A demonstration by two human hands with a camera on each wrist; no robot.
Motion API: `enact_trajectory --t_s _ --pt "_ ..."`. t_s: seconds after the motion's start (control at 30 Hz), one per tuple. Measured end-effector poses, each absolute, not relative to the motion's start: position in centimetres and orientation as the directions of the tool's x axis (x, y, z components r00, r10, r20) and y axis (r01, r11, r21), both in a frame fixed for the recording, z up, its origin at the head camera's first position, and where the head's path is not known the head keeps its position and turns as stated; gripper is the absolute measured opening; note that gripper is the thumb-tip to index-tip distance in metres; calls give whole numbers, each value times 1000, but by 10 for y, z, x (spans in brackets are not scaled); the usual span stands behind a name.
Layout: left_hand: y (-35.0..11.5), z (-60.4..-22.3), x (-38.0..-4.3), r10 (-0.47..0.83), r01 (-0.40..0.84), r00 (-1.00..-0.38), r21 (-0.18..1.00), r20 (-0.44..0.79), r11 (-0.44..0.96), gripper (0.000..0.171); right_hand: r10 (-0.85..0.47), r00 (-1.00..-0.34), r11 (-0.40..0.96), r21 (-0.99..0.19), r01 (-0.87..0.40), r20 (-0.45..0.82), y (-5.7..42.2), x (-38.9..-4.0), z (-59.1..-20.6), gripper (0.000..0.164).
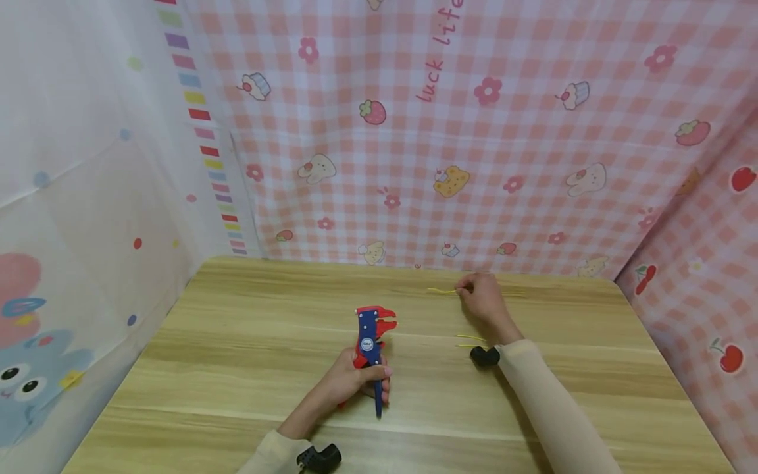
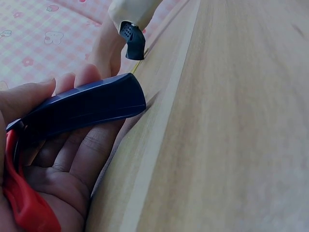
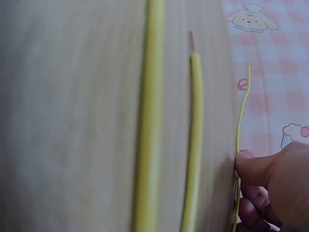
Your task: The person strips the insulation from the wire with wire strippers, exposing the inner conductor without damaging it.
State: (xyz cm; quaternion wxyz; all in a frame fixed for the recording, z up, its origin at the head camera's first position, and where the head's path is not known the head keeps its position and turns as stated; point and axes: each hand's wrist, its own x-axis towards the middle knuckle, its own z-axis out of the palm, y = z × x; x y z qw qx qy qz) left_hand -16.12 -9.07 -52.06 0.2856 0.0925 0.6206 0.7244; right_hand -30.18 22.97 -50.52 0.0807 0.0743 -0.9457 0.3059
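My left hand (image 1: 355, 382) holds a red and blue wire stripper (image 1: 368, 336) by its handles, with the head pointing to the back of the table. In the left wrist view the thumb lies over the blue handle (image 2: 91, 104), and the red handle (image 2: 26, 203) rests against the palm. At the back right, my right hand (image 1: 484, 299) pinches a yellow wire (image 3: 240, 116) between thumb and fingertips. Its free end sticks out to the left in the head view. Closer to the right wrist camera lies another yellow wire (image 3: 195, 116) with a bare copper end.
Two yellow wires (image 1: 470, 337) lie on the wooden table (image 1: 237, 368) beside the right wrist's black camera (image 1: 485, 356). More thin yellow wire (image 1: 514, 294) shows right of the right hand. A pink checked cloth (image 1: 414, 151) hangs behind the table's back edge.
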Motion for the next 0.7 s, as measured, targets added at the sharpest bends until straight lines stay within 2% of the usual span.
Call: enact_trajectory --t_s 0.33,0.7 --pt "-92 -521 -161 536 -294 -817 953 -212 -72 17 -124 -979 858 -477 -188 163 223 -293 -506 14" --pt "-92 -521 -161 528 -301 -819 951 -224 -64 16 -111 -993 752 -649 -116 48 220 -281 -494 12"
